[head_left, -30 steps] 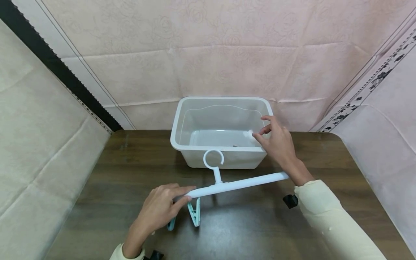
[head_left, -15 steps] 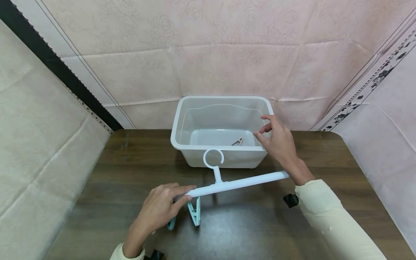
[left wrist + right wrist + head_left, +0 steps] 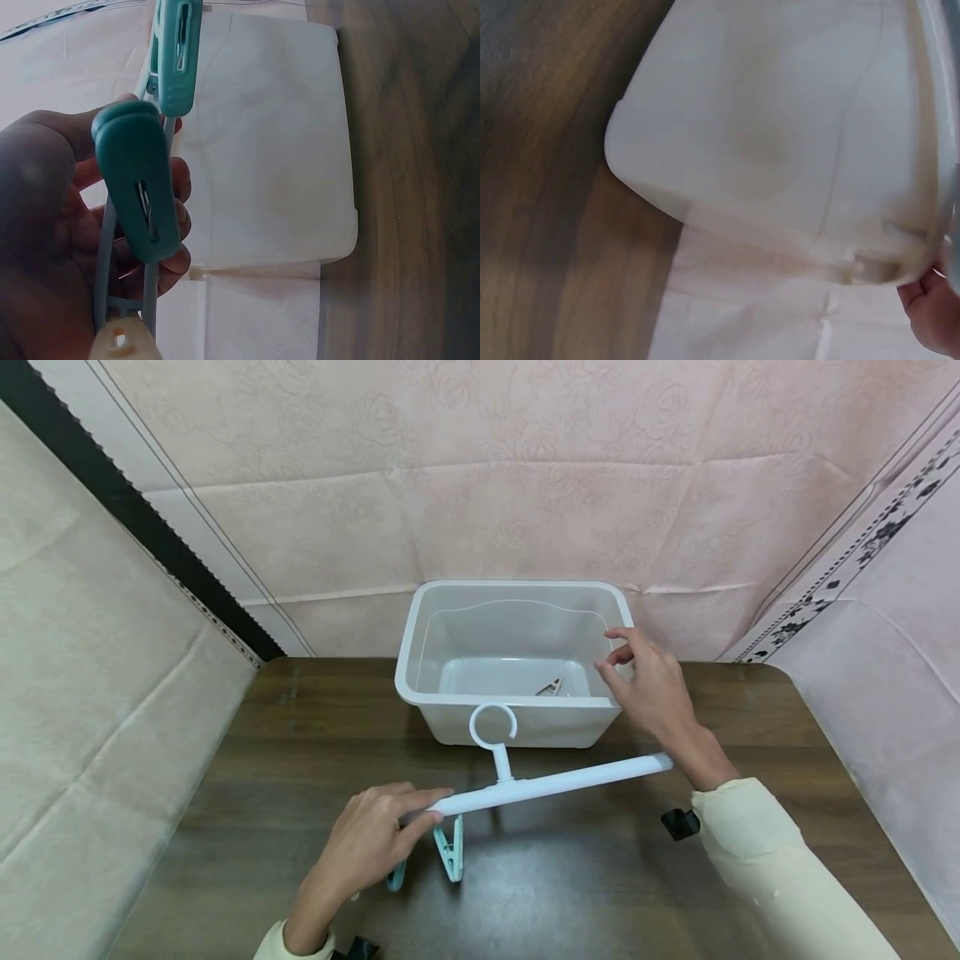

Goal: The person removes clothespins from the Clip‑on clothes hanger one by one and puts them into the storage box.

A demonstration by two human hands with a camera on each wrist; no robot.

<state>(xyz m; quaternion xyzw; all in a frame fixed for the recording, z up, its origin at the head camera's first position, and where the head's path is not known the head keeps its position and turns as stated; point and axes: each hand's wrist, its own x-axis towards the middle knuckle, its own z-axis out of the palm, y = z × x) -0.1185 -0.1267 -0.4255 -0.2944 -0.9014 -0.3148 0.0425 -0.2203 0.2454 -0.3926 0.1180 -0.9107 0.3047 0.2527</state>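
In the head view my left hand grips the left end of a white hanger, its hook pointing up before the bin. Teal clothespins hang from the bar by that hand. The left wrist view shows two teal clothespins and a beige clothespin on it. My right hand is over the right rim of a light grey plastic bin, fingers bent and apart from the thumb, with nothing seen between them. A small pale clothespin lies on the bin's floor.
The bin stands at the back of a dark wooden table, close to a cream cloth backdrop. More cloth hangs at the left and right sides. The table's rounded back corners show.
A white blur inside the bin below my right hand is gone, and a clothespin now shows on the bin's floor. My right hand has shifted slightly right. The left hand stays put.
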